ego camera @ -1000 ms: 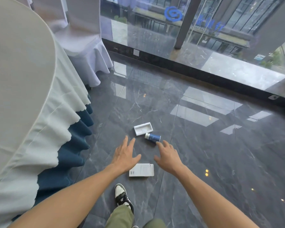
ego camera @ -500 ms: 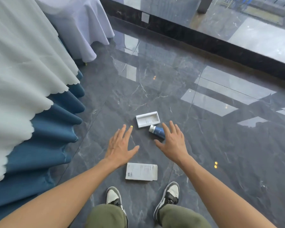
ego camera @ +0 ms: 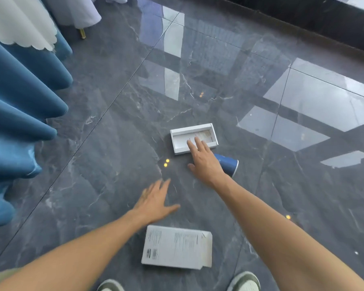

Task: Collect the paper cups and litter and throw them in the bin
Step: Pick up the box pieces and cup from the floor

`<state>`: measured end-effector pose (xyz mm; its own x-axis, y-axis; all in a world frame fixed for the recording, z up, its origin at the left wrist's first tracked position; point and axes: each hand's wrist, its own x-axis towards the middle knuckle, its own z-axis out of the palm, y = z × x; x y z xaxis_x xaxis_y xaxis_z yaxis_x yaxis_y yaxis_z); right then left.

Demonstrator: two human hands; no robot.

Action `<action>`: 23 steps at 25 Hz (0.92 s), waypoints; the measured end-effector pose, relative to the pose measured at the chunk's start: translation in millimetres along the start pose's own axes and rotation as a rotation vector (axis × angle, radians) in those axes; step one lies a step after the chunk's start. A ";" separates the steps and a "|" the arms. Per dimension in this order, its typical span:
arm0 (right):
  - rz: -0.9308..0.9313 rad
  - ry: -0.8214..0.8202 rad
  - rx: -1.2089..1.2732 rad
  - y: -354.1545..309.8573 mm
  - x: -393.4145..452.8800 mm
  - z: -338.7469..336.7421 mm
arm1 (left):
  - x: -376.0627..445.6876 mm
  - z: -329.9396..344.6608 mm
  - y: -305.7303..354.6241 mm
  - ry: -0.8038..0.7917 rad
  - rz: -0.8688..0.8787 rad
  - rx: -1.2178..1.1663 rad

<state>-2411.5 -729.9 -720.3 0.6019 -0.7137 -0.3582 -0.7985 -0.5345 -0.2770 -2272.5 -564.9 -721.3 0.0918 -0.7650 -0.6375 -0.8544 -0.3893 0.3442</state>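
Observation:
On the dark marble floor lies an open white cardboard tray (ego camera: 184, 135). A blue paper cup (ego camera: 228, 164) lies on its side just right of it. My right hand (ego camera: 204, 162) is spread open over the cup's near end, fingertips reaching onto the tray's front edge; it grips nothing. A flat white printed box (ego camera: 177, 246) lies close to my feet. My left hand (ego camera: 153, 201) hovers open above the floor between the flat box and the tray, a little blurred.
A table with white cloth over a blue pleated skirt (ego camera: 19, 106) stands at the left. A white covered chair (ego camera: 76, 11) is at the upper left. A dark window base (ego camera: 303, 15) runs along the top. My shoes (ego camera: 244, 282) show at the bottom.
The view has dropped closer to the floor. My right hand moved forward over the cup onto the tray's edge. My left hand stayed behind, near the flat box.

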 end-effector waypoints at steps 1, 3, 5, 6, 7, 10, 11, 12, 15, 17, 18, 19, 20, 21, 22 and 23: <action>0.002 -0.012 0.000 3.6 9.3 11.2 | 7.3 14.7 -5.1 -0.066 0.001 -0.004; 0.003 -0.035 0.001 11.1 29.8 41.6 | 22.2 49.3 -15.4 -0.134 0.019 -0.043; 0.025 -0.052 -0.006 15.1 45.7 62.4 | 34.4 69.2 -21.6 -0.202 0.076 -0.042; 0.030 -0.060 -0.013 15.5 51.9 71.7 | 38.7 76.7 -23.7 -0.235 0.110 -0.018; 0.028 -0.070 -0.018 14.9 56.4 78.7 | 40.8 82.7 -24.9 -0.258 0.144 0.014; 0.022 -0.067 -0.025 16.2 64.9 93.1 | 46.1 91.4 -26.7 -0.273 0.223 0.091; 0.025 -0.057 -0.023 16.7 66.5 95.1 | 47.1 93.8 -28.9 -0.271 0.228 0.087; 0.029 -0.053 -0.030 17.3 67.5 95.8 | 47.2 95.0 -30.6 -0.269 0.236 0.076; 0.048 -0.059 -0.046 17.0 67.3 94.7 | 50.8 94.0 -39.1 -0.206 0.220 -0.007; 0.064 -0.070 -0.058 18.4 65.5 95.9 | 58.3 85.0 -44.0 -0.094 0.168 -0.046; 0.071 -0.070 -0.068 19.4 63.6 96.7 | 61.0 79.3 -45.0 -0.065 0.164 -0.052; 0.080 -0.068 -0.073 20.4 62.0 97.3 | 62.1 75.2 -45.2 -0.068 0.180 -0.054; 0.093 -0.071 -0.074 21.6 59.8 98.1 | 59.9 73.2 -44.1 -0.103 0.212 -0.047; 0.107 -0.076 -0.074 22.4 57.9 98.2 | 55.8 75.5 -43.3 -0.154 0.242 -0.030; 0.116 -0.078 -0.074 22.7 55.8 98.3 | 49.9 80.5 -41.9 -0.210 0.269 0.011; 0.121 -0.078 -0.072 22.5 53.9 98.4 | 44.1 88.8 -41.0 -0.260 0.306 0.088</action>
<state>-2396.5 -735.8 -833.6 0.4974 -0.7393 -0.4540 -0.8622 -0.4793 -0.1641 -2278.8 -537.1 -824.6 -0.2963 -0.6788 -0.6718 -0.8635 -0.1101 0.4921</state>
